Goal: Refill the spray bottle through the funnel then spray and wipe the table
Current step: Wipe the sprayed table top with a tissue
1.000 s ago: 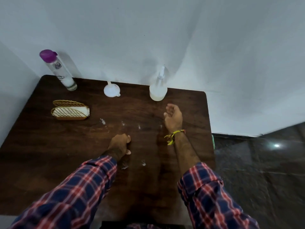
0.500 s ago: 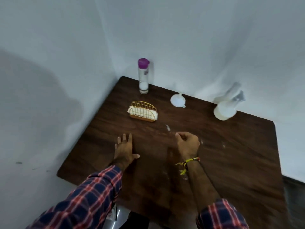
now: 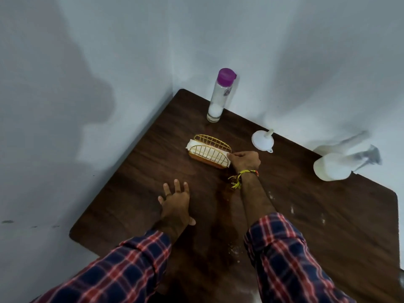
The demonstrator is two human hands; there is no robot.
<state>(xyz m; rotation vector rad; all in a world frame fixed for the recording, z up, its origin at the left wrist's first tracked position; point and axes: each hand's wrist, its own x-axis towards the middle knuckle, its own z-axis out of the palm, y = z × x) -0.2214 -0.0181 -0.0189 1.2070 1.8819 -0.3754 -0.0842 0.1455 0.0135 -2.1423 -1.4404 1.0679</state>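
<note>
The napkins stood folded in a gold wire holder at the desk's back-left area, long axis running roughly 10-to-4 o'clock. The right hand was at the holder's 4 o'clock end, its fingers curled and pinching the white napkin edge that stuck out there; the exact number of sheets caught could not be told. So the napkin lay toward 10 o'clock from those fingers, and a pull would likely have to run toward 4 o'clock, along the holder's axis, to slide a sheet out cleanly.

The left hand lay at the holder's 7 o'clock, well apart from it, flat on the desk with fingers spread straight, gripping nothing. The right hand was plainly the nearer one.

The spray bottle sat at about 3 o'clock of the holder near the desk's back edge, blurred, untouched. The white funnel rested mouth-down between holder and spray bottle, at 2 o'clock of the right hand. A purple-capped bottle stood at 12 o'clock of the holder, in the corner. Pale specks dotted the desk at 5 o'clock of the right hand; judged, wiping was the step in hand.
</note>
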